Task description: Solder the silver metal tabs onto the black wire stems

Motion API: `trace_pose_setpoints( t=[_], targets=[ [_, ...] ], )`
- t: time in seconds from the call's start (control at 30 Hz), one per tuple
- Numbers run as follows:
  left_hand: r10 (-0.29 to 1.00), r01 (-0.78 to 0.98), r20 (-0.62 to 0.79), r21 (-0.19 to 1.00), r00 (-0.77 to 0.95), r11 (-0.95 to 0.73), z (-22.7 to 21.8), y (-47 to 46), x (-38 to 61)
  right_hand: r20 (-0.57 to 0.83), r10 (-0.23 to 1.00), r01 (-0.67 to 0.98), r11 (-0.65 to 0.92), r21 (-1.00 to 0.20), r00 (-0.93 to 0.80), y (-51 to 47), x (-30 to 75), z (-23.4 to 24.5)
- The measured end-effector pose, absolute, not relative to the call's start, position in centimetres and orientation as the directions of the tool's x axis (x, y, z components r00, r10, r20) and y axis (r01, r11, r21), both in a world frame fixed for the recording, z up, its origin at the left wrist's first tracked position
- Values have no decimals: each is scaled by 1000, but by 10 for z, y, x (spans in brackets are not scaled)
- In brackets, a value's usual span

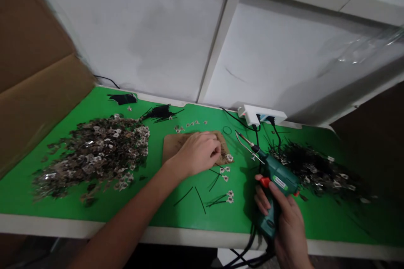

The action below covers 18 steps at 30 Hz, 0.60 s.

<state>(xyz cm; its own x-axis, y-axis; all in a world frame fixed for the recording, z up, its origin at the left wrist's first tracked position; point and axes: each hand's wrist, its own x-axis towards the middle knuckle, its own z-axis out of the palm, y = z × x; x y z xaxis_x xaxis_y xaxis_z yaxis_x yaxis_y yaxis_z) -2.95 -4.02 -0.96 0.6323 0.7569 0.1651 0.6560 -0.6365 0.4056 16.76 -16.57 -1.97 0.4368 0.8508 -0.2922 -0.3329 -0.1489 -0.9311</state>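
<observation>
My left hand [197,151] rests with its fingers curled on a small brown cardboard pad [172,143] in the middle of the green mat [78,109]. What its fingertips pinch, if anything, is too small to make out. My right hand [284,214] grips the handle of a green soldering gun [277,176] with an orange trigger, its metal tip [244,141] pointing up and left toward the pad. Short black wires [195,195] and a few small flower-like pieces [225,174] lie between the two hands.
A big heap of small brownish-white pieces [94,151] lies on the left. A pile of black wired pieces [315,168] lies on the right. A white power strip [261,114] stands at the back by the wall. A cardboard box [34,92] flanks the left.
</observation>
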Motion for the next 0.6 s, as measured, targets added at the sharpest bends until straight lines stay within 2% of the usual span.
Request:
trace_pose_setpoints(
  t=[0.33,0.6],
  targets=[
    [669,595,77,391,739,-702,-6,-54,-28,-259,853,-328,-110,-938,454,-166,168,-22],
    [674,621,44,349,737,-702,-2,-60,-29,-245,861,-315,-105,-943,445,-167,169,-24]
  ],
)
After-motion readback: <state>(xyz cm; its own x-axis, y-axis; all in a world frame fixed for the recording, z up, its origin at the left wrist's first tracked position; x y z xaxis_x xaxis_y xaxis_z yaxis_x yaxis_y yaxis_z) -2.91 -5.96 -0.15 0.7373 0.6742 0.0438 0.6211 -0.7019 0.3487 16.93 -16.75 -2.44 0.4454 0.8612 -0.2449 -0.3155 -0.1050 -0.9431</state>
